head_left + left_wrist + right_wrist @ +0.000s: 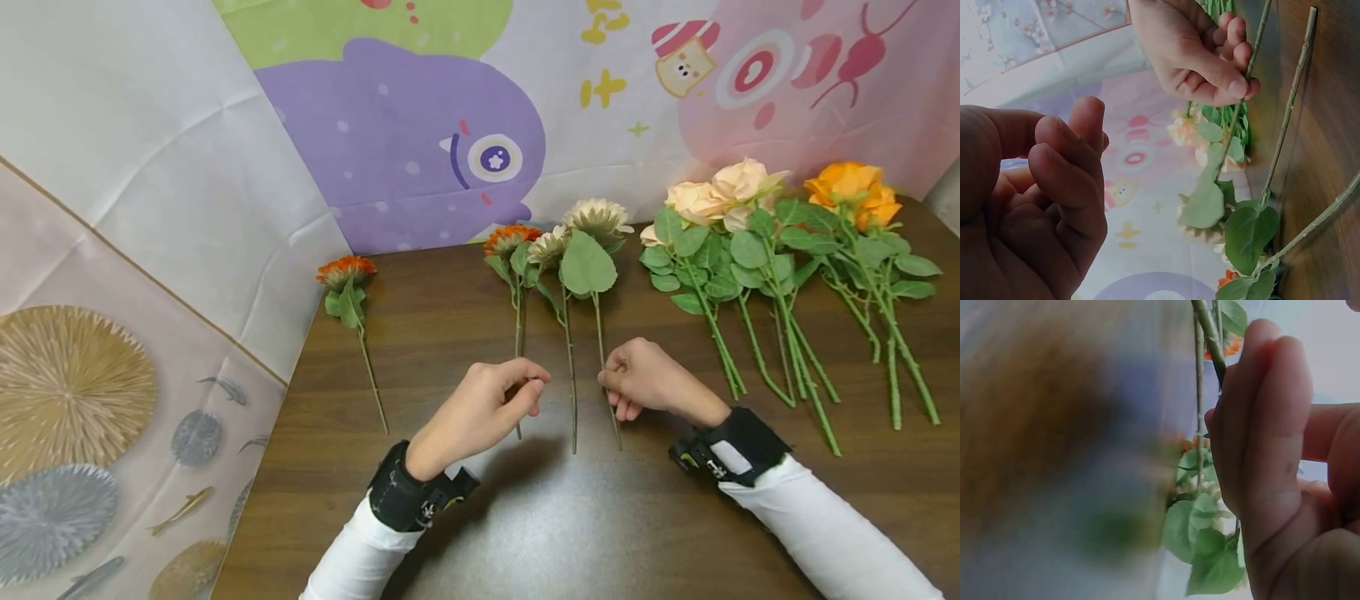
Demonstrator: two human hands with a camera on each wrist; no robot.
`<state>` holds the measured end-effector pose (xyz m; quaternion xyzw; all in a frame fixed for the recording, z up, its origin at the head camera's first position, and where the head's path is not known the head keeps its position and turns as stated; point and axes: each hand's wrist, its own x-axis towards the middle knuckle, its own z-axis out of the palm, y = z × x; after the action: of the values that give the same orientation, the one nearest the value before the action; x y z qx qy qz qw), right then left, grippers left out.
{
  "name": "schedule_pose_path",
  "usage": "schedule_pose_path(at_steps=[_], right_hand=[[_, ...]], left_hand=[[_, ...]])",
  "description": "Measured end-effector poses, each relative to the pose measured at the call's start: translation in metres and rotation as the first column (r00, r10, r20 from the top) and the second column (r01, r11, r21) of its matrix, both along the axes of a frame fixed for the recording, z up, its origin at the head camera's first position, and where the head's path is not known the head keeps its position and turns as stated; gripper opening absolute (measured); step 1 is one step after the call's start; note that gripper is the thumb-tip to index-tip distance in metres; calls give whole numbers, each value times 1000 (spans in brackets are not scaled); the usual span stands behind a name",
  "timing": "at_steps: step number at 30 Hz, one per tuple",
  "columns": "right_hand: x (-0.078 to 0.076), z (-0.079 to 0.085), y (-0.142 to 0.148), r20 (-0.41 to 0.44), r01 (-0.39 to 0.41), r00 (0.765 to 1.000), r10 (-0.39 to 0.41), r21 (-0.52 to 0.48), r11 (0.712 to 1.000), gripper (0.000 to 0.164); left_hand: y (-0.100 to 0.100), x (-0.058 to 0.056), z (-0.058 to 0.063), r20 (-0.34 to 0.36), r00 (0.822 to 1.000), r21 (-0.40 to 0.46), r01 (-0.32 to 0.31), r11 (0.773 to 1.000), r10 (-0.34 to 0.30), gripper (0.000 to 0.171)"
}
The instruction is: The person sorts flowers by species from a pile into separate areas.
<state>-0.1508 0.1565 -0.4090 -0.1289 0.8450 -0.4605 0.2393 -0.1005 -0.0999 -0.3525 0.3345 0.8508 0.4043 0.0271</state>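
Observation:
My right hand pinches the lower stem of a cream flower between thumb and index finger, which the left wrist view also shows. A broad green leaf hangs below that bloom. Just left of it lies a second cream flower on the table. My left hand hovers over the stem of an orange flower, its fingers loosely curled and holding nothing. That stem is partly hidden behind the hand. In the right wrist view my right hand hides most of the gripped stem.
Another orange flower lies alone at the table's left. On the right are peach roses and orange roses with long green stems. A printed cloth hangs along the back of the brown table.

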Motion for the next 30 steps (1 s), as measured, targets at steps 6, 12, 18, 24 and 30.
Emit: schedule_pose_path(at_steps=[6,12,18,24,30], right_hand=[[6,9,-4,10,6,1000,-6,-27,1000,21],[10,5,-10,38,-94,995,93,21,995,23],[8,-2,-9,57,-120,991,118,31,992,26],[5,-4,-7,49,-131,990,130,8,991,31],[7,-7,-9,41,-211,977,210,30,977,30]], left_hand=[[1,0,0,-16,1000,-14,1,1000,-1,18],[2,1,0,-18,1000,-31,4,1000,-4,17],[3,2,0,0,1000,-54,9,998,-9,17],[4,3,0,0,1000,-68,16,998,-16,16],[4,3,-1,5,1000,-67,27,997,-27,15]])
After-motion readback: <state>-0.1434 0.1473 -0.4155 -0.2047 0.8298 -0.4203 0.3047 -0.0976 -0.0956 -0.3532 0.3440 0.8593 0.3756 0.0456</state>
